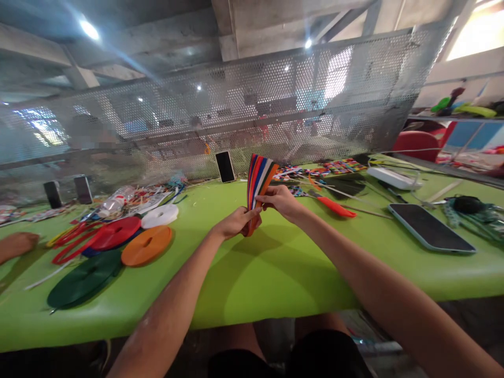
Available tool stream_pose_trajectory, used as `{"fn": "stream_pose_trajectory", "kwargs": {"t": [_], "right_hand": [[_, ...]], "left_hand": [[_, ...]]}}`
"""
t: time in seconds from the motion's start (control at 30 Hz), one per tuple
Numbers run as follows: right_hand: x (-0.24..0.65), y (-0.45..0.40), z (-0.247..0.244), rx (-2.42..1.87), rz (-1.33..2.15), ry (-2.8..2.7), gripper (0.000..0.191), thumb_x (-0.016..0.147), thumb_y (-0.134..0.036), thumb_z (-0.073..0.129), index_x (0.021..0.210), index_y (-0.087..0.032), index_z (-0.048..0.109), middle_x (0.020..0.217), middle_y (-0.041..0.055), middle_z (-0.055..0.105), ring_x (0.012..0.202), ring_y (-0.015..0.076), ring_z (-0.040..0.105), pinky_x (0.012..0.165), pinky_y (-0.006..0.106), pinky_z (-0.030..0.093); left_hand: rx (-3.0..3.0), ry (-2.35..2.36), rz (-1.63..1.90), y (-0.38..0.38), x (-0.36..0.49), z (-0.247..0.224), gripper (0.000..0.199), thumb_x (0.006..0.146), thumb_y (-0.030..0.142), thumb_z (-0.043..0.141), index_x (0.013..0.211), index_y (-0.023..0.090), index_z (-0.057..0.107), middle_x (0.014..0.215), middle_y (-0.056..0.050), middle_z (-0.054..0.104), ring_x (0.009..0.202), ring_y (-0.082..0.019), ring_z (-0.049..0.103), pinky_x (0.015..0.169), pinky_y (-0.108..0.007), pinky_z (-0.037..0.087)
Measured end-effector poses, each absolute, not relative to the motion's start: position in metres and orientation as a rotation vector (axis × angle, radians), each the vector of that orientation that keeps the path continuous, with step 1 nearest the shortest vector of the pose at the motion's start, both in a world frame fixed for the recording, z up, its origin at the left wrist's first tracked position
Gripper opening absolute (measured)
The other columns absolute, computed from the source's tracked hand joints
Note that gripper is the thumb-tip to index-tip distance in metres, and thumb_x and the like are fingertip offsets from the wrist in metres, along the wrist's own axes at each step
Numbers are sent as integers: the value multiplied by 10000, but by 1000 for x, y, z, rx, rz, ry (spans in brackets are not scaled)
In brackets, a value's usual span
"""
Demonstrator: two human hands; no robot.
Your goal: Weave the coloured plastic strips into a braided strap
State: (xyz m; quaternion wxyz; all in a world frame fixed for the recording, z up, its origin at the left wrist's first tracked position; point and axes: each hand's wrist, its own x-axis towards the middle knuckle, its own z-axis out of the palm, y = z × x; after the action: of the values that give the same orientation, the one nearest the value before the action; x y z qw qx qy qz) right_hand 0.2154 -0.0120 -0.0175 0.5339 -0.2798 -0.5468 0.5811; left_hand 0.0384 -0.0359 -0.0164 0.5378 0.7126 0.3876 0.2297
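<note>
A fan of coloured strips in blue, red, orange, white and green stands upright above the middle of the green table. My left hand pinches the bundle at its lower end. My right hand grips the same bundle from the right, thumb across the strips. Both forearms reach in from the near edge.
Rolls of tape lie at left: red, orange, white, dark green. Another person's hand rests at far left. An orange-handled tool, a flat phone, an upright phone and a mesh screen lie beyond.
</note>
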Motion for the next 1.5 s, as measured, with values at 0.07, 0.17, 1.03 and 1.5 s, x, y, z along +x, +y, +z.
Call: {"fn": "stream_pose_trajectory", "kwargs": {"t": [0.07,0.17,1.03,1.5], "right_hand": [[216,-14,-17,-680,1433,-1305,285,545,-301,861,729,-125,732,692,49,713,561,117,607,512,235,476],[215,-16,-17,-693,1485,-1323,307,574,-326,854,777,-125,742,771,73,731,623,137,632,545,251,507],[213,-20,-17,-628,1576,-1322,309,578,-337,858,760,-122,731,767,83,749,643,170,673,630,283,550],[199,-21,-24,-769,1230,-1248,352,519,-371,861,618,-140,616,617,4,628,533,103,519,517,251,441]], "left_hand": [[1695,933,528,-36,37,-16,621,764,745,544,640,136,549,501,26,457,391,-62,373,391,-209,238],[1700,936,486,-37,36,-15,615,780,735,534,644,135,553,509,25,457,395,-60,362,393,-209,243],[1738,827,358,-38,40,-16,623,885,638,479,926,67,724,664,-91,667,419,-67,427,394,-203,287],[1778,796,386,-36,38,-17,571,891,616,486,810,88,687,488,-27,591,390,-84,456,423,-217,336]]}}
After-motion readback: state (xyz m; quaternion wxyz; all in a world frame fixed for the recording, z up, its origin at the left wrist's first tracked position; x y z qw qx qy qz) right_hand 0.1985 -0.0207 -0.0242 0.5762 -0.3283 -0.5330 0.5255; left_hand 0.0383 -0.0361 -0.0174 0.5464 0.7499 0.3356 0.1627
